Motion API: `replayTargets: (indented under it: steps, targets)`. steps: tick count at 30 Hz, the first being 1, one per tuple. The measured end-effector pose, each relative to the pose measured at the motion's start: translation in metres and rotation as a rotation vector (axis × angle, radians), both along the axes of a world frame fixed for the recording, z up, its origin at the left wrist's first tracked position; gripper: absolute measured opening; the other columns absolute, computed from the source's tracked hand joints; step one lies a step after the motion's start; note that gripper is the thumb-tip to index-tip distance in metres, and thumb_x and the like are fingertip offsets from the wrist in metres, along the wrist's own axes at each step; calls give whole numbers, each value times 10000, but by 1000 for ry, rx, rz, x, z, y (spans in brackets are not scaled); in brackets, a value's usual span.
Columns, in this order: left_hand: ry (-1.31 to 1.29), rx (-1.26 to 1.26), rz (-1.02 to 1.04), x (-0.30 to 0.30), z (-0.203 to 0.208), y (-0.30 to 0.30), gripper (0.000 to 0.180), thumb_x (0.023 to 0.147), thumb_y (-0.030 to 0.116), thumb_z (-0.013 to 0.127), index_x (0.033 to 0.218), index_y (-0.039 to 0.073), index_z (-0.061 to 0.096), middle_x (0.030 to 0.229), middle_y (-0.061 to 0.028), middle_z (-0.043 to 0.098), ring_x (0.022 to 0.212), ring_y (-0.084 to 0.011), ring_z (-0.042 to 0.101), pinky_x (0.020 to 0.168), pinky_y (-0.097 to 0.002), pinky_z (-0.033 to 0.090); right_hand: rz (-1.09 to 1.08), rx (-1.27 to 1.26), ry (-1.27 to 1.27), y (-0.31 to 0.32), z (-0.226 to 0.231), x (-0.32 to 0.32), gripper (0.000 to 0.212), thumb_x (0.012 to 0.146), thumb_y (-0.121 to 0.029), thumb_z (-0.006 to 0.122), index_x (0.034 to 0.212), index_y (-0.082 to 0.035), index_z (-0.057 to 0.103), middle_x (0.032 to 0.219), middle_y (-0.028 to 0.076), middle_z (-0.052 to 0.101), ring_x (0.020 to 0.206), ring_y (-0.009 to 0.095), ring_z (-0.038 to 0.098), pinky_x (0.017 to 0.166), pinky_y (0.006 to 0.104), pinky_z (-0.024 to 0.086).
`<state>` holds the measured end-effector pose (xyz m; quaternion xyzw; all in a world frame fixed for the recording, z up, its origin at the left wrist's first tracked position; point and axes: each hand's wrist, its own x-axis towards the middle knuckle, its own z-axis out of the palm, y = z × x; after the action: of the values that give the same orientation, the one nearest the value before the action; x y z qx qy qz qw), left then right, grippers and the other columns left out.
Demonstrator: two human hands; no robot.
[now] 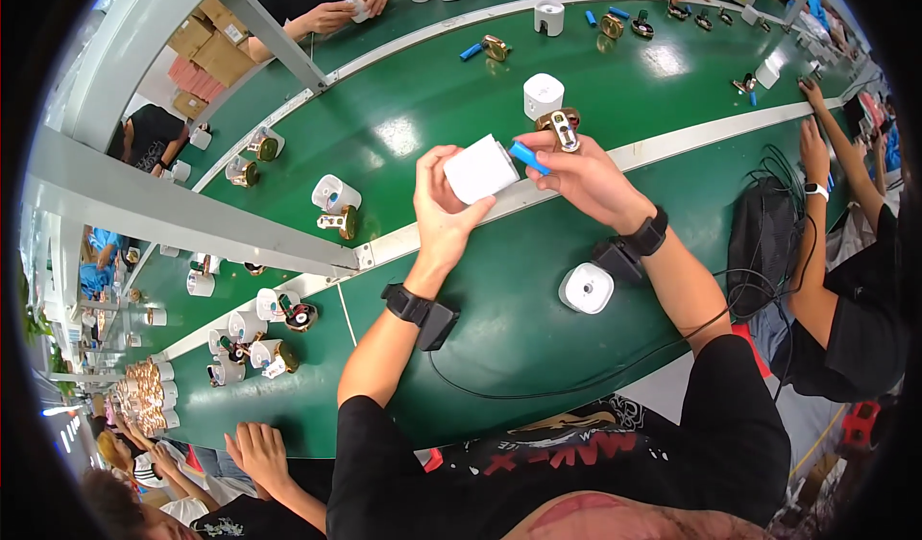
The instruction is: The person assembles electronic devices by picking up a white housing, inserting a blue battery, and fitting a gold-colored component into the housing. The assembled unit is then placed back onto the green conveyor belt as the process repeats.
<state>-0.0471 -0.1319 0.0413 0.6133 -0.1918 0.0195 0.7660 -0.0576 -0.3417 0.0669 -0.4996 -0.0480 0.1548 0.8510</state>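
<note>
White housing (480, 168) in left hand (444, 216); right hand (588, 177) seemingly pinches blue cylinder (529, 158).

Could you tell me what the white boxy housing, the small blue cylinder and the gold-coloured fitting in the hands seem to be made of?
White boxy housing: probably moulded plastic, matte, evenly white. Small blue cylinder: likely plastic, smooth, uniformly coloured. Gold-coloured fitting: apparently brass-like metal, since it reflects light brightly.

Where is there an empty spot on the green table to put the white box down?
Bare green table lies between the two forearms, bordered by the black cable and the round white housing. More lies beyond the hands, past the white cube. The far left, with clustered white and brass parts, is crowded.
</note>
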Motion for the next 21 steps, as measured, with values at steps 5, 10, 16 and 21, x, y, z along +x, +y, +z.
replayTargets:
  steps: [5, 10, 16, 21]
  targets:
    - [214, -210, -149, 7, -5, 12, 647, 633, -156, 697, 1117, 87, 343, 1223, -142, 474, 1184, -249, 506, 1025, -387, 425, -86, -181, -188, 4, 7, -3, 241, 883, -33, 616, 1117, 25, 600, 1026, 85, 631, 811, 109, 560, 729, 258, 478]
    - [116, -151, -145, 4, -7, 8, 675, 635, -137, 730, 1097, 85, 291, 1217, -165, 477, 1174, -263, 519, 994, -387, 452, -205, -252, -287, 12, 13, -10, 162, 865, -11, 631, 1022, 27, 617, 992, 90, 634, 807, 110, 565, 717, 260, 480]
    - [-442, 267, 127, 6, -22, 6, 713, 649, -73, 786, 1041, 94, 215, 1168, -198, 477, 1074, -272, 552, 913, -389, 490, -202, -310, -368, 19, 21, -20, 144, 841, 26, 645, 982, 50, 629, 1017, 122, 643, 807, 131, 591, 689, 275, 500]
    - [-553, 254, 224, 3, -26, 4, 718, 638, -42, 811, 1101, 71, 274, 1133, -192, 478, 1021, -286, 552, 898, -390, 478, -245, -281, -357, 24, 25, -25, 158, 824, 52, 650, 980, 64, 628, 1018, 122, 639, 809, 150, 610, 688, 288, 515]
